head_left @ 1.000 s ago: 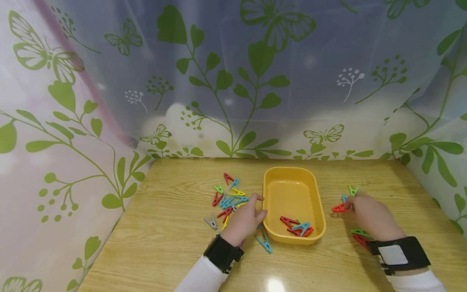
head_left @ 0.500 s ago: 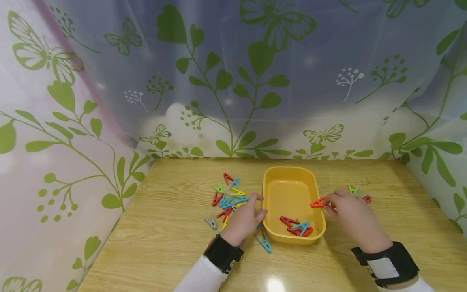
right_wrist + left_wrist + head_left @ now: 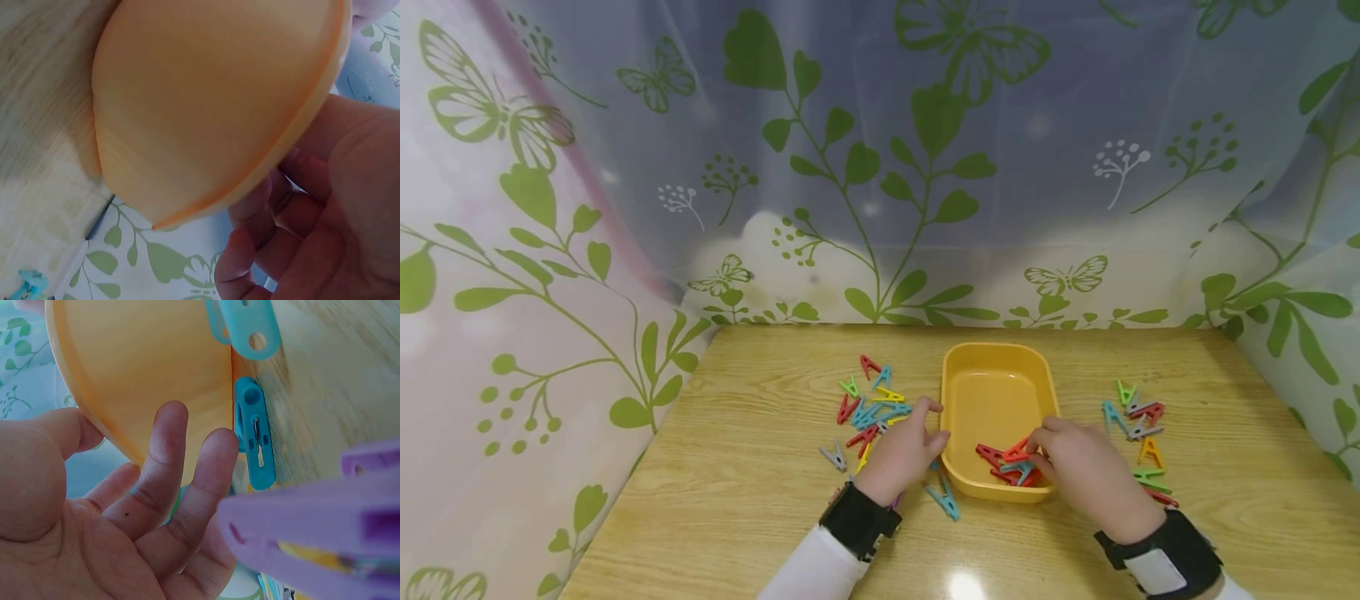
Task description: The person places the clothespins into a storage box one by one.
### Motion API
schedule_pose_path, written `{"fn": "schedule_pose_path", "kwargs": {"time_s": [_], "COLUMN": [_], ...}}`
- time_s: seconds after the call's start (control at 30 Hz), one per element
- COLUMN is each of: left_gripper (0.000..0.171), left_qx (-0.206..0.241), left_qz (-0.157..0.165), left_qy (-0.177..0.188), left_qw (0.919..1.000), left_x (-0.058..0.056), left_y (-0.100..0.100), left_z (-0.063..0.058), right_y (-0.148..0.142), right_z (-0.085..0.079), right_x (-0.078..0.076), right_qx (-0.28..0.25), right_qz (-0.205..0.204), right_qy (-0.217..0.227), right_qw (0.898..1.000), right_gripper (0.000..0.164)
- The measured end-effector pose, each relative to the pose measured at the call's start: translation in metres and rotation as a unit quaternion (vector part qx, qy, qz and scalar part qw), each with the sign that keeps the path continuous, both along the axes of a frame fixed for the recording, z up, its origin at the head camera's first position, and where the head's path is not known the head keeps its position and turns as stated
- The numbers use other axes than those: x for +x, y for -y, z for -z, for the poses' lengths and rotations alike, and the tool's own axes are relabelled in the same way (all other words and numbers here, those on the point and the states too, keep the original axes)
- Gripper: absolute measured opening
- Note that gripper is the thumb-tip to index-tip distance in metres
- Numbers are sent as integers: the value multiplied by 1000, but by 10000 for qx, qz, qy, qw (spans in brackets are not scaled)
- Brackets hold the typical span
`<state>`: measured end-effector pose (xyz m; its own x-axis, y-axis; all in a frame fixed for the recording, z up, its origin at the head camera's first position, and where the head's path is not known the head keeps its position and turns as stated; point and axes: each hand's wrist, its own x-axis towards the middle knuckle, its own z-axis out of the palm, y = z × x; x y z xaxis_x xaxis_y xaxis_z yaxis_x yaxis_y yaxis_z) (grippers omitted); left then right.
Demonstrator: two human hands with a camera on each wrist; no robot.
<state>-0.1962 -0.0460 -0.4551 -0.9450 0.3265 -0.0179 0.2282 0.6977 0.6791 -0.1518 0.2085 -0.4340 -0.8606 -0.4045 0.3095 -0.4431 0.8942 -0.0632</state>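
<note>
The relaxed left hand [image 3: 897, 454] seemingly steadies the yellow oblong plastic basin [image 3: 998, 404]; inside, the right hand [image 3: 1092, 473] pinches a V-shaped red plastic clip [image 3: 1015, 452].

Smooth, apparently glossy plastic tub [image 3: 996, 400]

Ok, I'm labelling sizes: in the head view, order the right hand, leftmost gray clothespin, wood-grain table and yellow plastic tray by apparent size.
Largest to smallest:
wood-grain table
yellow plastic tray
right hand
leftmost gray clothespin
</note>
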Motion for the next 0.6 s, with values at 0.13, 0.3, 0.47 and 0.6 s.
{"fn": "schedule_pose_path", "kwargs": {"time_s": [0.13,0.3,0.47,0.6], "left_gripper": [38,39,39,39], "left_qx": [-21,-21,24,8], "left_qz": [-10,0,19,-3], "left_qy": [1,-23,-55,-43], "left_qw": [10000,10000,10000,10000], "left_x": [0,0,1,0], "left_y": [0,0,0,0], "left_z": [0,0,0,2], "right_y": [3,5,6,6], "right_z": [4,6,5,5], "right_x": [1,2,2,1], "right_qx": [18,19,50,46], "right_qz": [-123,-232,-295,-350], "right_qy": [56,95,184,298], "right_qw": [9999,9997,9994,9989], "right_gripper": [15,14,13,12]}}
